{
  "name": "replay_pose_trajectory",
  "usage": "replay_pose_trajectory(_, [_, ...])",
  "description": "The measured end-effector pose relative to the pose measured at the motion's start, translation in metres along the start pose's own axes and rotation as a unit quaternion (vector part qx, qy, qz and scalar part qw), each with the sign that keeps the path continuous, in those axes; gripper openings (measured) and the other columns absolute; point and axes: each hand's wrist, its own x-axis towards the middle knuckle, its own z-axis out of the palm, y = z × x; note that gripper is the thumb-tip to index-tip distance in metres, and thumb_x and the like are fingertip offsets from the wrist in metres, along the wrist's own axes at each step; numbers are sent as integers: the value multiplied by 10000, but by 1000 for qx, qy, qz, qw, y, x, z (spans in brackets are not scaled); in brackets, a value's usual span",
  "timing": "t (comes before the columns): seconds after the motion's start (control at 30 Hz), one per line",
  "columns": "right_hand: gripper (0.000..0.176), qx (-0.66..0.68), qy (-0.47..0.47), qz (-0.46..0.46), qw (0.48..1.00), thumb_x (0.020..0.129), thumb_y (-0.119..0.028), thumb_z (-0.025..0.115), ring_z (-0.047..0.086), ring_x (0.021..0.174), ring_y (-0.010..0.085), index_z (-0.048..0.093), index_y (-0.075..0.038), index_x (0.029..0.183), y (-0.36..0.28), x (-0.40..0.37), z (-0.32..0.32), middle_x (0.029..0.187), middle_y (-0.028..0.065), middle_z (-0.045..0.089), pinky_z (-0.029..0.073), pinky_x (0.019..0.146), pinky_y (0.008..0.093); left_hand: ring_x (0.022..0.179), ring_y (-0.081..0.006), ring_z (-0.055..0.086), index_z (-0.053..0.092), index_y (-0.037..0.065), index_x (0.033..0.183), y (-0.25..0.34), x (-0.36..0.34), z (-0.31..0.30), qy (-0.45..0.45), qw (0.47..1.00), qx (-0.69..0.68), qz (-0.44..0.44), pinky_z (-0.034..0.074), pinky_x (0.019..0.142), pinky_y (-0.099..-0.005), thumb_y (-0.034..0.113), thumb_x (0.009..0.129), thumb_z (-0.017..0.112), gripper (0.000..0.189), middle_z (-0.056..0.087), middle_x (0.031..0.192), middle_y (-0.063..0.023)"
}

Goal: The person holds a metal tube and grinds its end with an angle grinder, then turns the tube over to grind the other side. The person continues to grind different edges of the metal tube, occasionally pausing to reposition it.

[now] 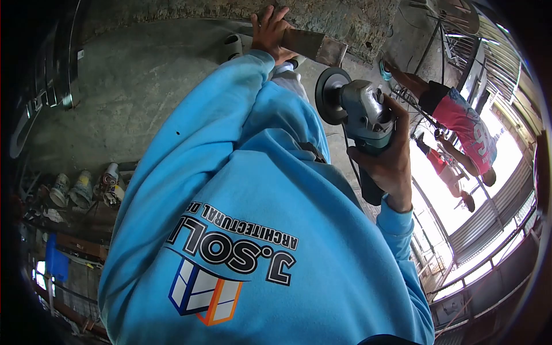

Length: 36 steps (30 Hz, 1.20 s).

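My right hand point(388, 158) is wrapped round the body of an angle grinder point(366, 112), thumb and fingers on either side of it. The grinder's round disc point(333, 95) faces left, close below the near end of a rectangular metal bar point(319, 47). This bar lies at the edge of a worn, rough bench top point(339, 20). At the bar's left end rests my left hand point(271, 34), its fingers spread and stretched out over the bench edge. The grinder's lower end is partly hidden behind my right hand.
Two people are off to the right, one in a pink shirt point(468, 129), the other in red point(445, 169). Stained buckets point(80, 190) stand on the left, near a blue panel point(56, 257). Concrete floor point(132, 98) stretches below the bench.
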Motion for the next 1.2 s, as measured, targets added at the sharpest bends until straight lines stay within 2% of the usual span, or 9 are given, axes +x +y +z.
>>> replay_pose_trajectory(0.33, [996, 0, 13, -3, 1000, 638, -11, 856, 705, 1148, 378, 379, -110, 1507, 8, 5, 3, 1271, 216, 665, 575, 1021, 453, 1594, -387, 174, 572, 240, 1230, -6, 1, 4, -10, 1000, 23, 6, 85, 1190, -792, 270, 522, 982, 819, 337, 1672, -19])
replay_pose_trajectory(0.5, [987, -48, 7, -40, 998, 637, -10, 861, 709, 1141, 381, 386, -98, 1499, 9, 3, 2, 1264, 220, 669, 577, 1009, 453, 1592, -397, 175, 566, 245, 1238, -6, 0, 4, -17, 999, 28, 6, 90, 1187, -794, 292, 522, 981, 829, 338, 1672, -20])
replay_pose_trajectory(0.7, [987, -21, 15, -12, 1000, 634, -6, 859, 705, 1149, 383, 385, -94, 1496, 3, 11, 2, 1262, 220, 667, 578, 1005, 449, 1590, -399, 177, 568, 243, 1239, -6, 1, 3, -10, 1000, 18, 8, 89, 1187, -793, 297, 533, 987, 823, 333, 1673, -19])
replay_pose_trajectory(0.9, [985, -43, -6, -32, 999, 634, -14, 857, 707, 1133, 382, 387, -94, 1495, 8, 8, 1, 1247, 212, 671, 576, 992, 449, 1585, -403, 190, 559, 236, 1243, -5, 1, 0, -29, 999, 37, 6, 103, 1179, -796, 298, 523, 992, 843, 332, 1672, -24])
replay_pose_trajectory(1.2, [981, -21, 20, -20, 999, 635, -16, 853, 702, 1138, 377, 393, -98, 1498, 3, 14, 2, 1243, 207, 664, 569, 985, 442, 1584, -406, 197, 552, 233, 1227, -6, 1, 5, -9, 999, 40, 14, 122, 1160, -809, 314, 534, 991, 825, 337, 1670, -21])
